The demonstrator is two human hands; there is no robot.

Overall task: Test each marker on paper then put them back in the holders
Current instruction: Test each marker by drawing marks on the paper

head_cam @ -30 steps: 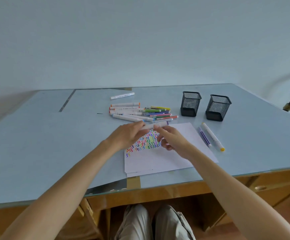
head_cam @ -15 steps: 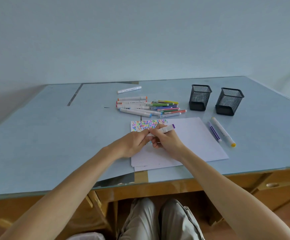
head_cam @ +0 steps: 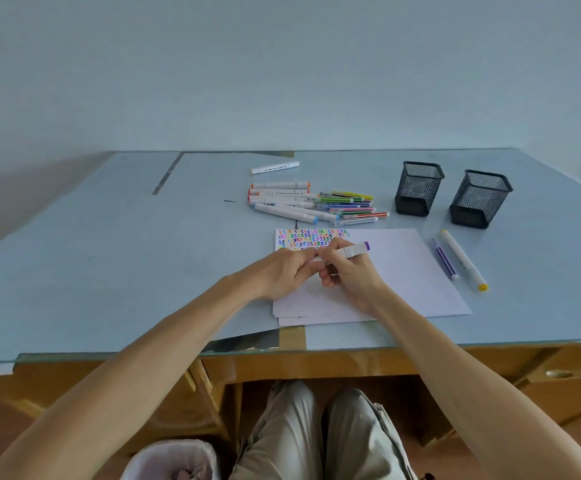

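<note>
- My right hand has its grip curled round a white marker with a purple end, over the paper.
- My left hand pinches the marker's left end.
- Two mesh holders stand far right on the worktop.
- Loose markers lie beyond the paper.

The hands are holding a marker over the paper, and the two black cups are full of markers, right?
Not quite. The head view shows both black cups empty. The hands do hold a marker over the paper.
</note>
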